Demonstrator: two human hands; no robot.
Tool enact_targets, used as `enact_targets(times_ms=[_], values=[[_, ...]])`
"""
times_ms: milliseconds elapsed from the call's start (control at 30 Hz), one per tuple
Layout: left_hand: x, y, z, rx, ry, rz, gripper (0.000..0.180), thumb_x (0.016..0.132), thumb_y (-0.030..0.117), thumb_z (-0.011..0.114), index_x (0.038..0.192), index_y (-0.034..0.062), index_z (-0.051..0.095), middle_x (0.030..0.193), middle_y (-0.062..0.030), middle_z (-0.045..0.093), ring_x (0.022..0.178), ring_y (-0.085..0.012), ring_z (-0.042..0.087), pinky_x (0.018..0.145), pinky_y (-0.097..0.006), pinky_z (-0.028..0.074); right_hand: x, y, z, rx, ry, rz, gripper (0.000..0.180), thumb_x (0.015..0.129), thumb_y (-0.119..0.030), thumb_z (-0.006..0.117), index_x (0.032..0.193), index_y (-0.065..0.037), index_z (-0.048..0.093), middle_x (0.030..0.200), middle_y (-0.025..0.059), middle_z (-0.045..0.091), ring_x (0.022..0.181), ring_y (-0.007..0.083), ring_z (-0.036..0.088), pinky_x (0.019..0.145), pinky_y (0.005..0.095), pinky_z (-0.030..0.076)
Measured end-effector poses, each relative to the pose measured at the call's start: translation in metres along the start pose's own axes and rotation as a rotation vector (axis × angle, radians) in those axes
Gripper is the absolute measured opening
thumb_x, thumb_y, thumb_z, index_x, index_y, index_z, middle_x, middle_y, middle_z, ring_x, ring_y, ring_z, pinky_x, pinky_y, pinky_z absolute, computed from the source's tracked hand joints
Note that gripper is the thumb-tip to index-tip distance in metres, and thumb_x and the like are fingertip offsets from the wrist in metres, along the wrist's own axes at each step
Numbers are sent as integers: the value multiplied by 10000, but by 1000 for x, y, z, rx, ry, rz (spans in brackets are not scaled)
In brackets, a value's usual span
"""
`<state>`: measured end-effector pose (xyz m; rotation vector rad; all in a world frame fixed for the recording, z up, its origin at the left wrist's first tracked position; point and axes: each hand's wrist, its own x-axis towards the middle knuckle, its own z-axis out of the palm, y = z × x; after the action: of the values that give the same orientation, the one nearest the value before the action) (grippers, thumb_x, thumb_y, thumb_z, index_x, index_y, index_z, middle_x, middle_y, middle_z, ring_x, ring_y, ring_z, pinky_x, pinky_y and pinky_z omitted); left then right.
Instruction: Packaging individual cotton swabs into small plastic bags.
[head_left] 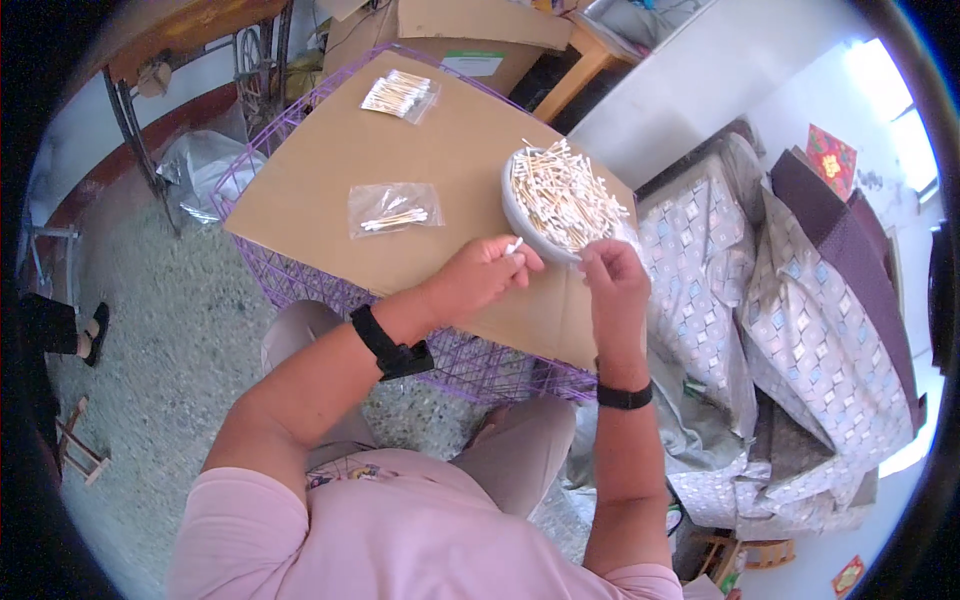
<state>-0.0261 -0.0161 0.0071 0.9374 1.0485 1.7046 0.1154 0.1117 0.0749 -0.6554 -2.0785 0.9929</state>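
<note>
My left hand (490, 272) is closed around cotton swabs, whose white tips (514, 246) stick up between thumb and fingers. My right hand (616, 275) has its fingertips pinched together at the near right rim of a pale grey bowl (510, 205); whatever they hold is too small to make out. Loose cotton swabs (565, 190) with wooden sticks are heaped in the bowl. To the left lies a clear plastic bag (362, 205) with several swabs (395, 219) in it. Farther back, another clear bag (428, 98) holds a thicker bundle of swabs (398, 92).
Beneath everything is a brown cardboard sheet (300, 175) on a purple wire cage (480, 365). Patterned fabric covers (700, 290) are piled close on the right. Cardboard boxes (480, 40) stand behind. At the far left, another person's foot (95, 335) rests on the floor.
</note>
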Motion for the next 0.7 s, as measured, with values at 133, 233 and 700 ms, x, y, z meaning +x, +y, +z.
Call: enact_targets(times_ms=[133, 233, 700], values=[[0, -1, -1, -5, 35, -54, 194, 954, 192, 531, 1080, 71, 616, 690, 82, 512, 540, -5, 389, 452, -161, 291, -45, 8, 6, 264, 92, 120, 75, 895, -80, 642, 932, -28, 604, 798, 9, 617, 714, 74, 572, 642, 210, 463], [0, -2, 9, -22, 26, -8, 178, 914, 163, 603, 1060, 65, 635, 717, 85, 526, 542, 8, 385, 452, -157, 288, -59, 20, 13, 398, 82, 100, 68, 890, -64, 644, 932, -27, 604, 805, 6, 616, 713, 74, 570, 636, 209, 460], [-9, 0, 21, 153, 141, 57, 166, 904, 151, 636, 1028, 45, 668, 645, 99, 492, 500, 12, 359, 433, -164, 267, -62, 45, 25, 186, -38, 40, 86, 879, -97, 644, 907, -18, 623, 720, -16, 596, 645, 49, 520, 584, 221, 438]])
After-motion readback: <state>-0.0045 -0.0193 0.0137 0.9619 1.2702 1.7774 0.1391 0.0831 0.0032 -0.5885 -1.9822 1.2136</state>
